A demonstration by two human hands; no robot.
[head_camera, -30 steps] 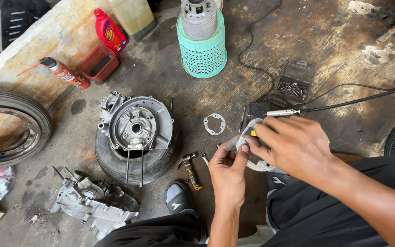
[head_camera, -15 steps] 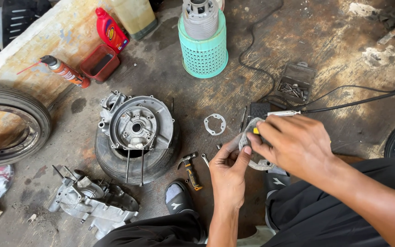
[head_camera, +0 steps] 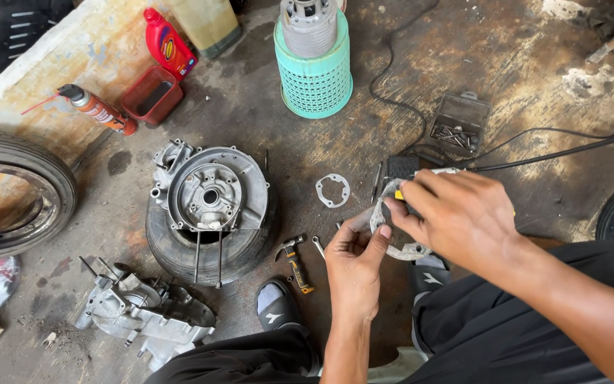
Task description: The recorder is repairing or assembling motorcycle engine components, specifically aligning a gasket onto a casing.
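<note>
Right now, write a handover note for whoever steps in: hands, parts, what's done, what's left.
Left hand: pinches the lower edge of a thin metal part.
Right hand: works a small yellow-tipped tool against that part, its cable running right.
Nearby: engine case sits on a tyre, a second case half on the floor, a gasket and hammer beside the left hand.
Done: cases apart.
Left: the work on the held part looks unfinished.

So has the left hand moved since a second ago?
Barely: the left hand stays beside the metal part, same spot relative to the gasket ring on the floor.
</note>
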